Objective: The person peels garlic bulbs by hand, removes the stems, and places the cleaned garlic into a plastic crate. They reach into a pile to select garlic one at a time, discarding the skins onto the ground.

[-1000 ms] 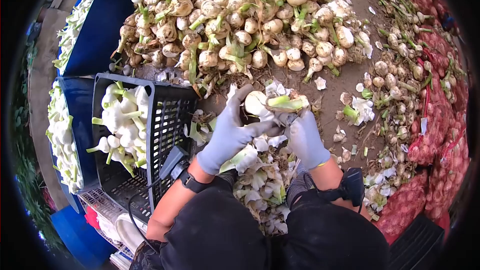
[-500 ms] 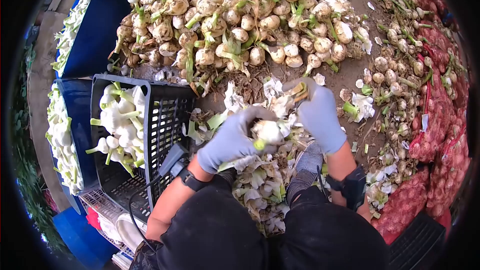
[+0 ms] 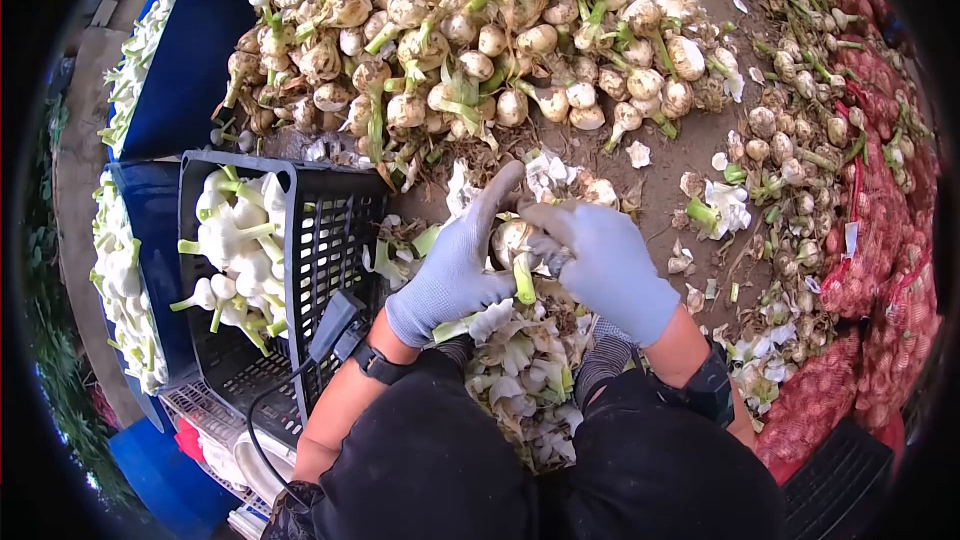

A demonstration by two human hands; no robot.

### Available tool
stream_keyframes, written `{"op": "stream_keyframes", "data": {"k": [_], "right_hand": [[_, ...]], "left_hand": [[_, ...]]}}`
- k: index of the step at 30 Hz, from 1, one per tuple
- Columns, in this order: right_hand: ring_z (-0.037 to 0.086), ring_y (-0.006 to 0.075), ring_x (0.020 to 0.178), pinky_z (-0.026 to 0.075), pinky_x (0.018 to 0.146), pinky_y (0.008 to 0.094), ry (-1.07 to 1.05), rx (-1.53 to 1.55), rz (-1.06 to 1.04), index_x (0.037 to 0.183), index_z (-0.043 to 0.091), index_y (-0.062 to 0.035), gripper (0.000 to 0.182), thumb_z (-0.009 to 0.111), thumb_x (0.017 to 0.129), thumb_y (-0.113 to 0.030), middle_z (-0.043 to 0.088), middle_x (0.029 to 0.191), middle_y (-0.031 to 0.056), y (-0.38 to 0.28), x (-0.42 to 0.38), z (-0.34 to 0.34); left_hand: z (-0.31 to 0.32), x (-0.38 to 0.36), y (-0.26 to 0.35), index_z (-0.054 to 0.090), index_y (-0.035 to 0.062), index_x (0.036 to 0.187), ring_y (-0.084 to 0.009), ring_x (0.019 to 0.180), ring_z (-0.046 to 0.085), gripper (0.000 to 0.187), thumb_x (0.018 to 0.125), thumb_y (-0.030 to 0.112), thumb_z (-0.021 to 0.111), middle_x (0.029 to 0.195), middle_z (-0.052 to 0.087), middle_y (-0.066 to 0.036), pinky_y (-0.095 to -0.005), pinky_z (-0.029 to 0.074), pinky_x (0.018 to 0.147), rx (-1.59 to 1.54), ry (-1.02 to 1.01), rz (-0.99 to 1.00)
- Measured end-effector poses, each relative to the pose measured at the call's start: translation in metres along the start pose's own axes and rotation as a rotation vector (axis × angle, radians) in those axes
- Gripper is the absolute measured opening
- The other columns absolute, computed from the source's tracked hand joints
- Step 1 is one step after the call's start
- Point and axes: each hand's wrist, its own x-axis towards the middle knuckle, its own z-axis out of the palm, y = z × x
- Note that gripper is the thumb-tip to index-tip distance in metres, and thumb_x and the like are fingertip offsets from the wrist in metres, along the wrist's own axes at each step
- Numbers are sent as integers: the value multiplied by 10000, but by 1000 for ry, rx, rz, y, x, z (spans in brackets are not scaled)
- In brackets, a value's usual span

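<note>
Between my two gloved hands is a garlic bulb (image 3: pixel 511 238), its cut green stem (image 3: pixel 523 279) pointing down toward me. My left hand (image 3: pixel 455 265) is around the bulb's left side, thumb by the stem and index finger stretched upward. My right hand (image 3: pixel 612 258) has its fingers bent together against the bulb's right side; the fingertips partly cover it. Loose garlic skins (image 3: pixel 520 370) lie beneath the hands, between my legs. Just beyond the hands, more peeled white skin (image 3: pixel 548 175) lies on the ground.
A large heap of unpeeled garlic (image 3: pixel 430 50) spreads ahead. On the left, a black crate (image 3: pixel 335 230) holds clean white bulbs, beside blue bins (image 3: pixel 160 260) of garlic. Red mesh sacks (image 3: pixel 875 250) and scattered small bulbs (image 3: pixel 790 155) line the right.
My right hand has moved left and down to the bulb, and the dry skin it pinched is gone from its fingers. My left index finger has straightened upward.
</note>
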Motion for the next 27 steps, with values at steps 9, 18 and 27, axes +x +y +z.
{"op": "stream_keyframes", "data": {"k": [9, 18, 27], "right_hand": [[651, 308, 756, 507, 658, 416, 73, -188, -35, 1029, 649, -76, 290, 640, 742, -39, 672, 841, 129, 7, -2, 12], [652, 298, 735, 519, 675, 369, 148, 426, 175, 992, 643, -61, 132, 571, 893, -110, 654, 795, 148, 5, -16, 32], [683, 341, 837, 547, 729, 403, -392, -194, 399, 951, 693, -92, 196, 594, 825, -204, 697, 896, 171, 36, -35, 6]], "left_hand": [[-3, -3, 11, 303, 13, 1491, -216, 1260, 490, 941, 668, -18, 758, 1335, 519, -128, -337, 379, 1075, -336, -56, -212], [0, -3, 2, 483, -41, 1329, -211, 1087, 622, 513, 922, 207, 672, 1154, 626, -102, -376, 503, 977, -1002, 271, -391], [-19, -12, 7, 582, -40, 1204, -430, 1288, 469, 341, 1005, 219, 485, 1376, 510, -185, -467, 475, 1035, -1344, 286, -44]]}}
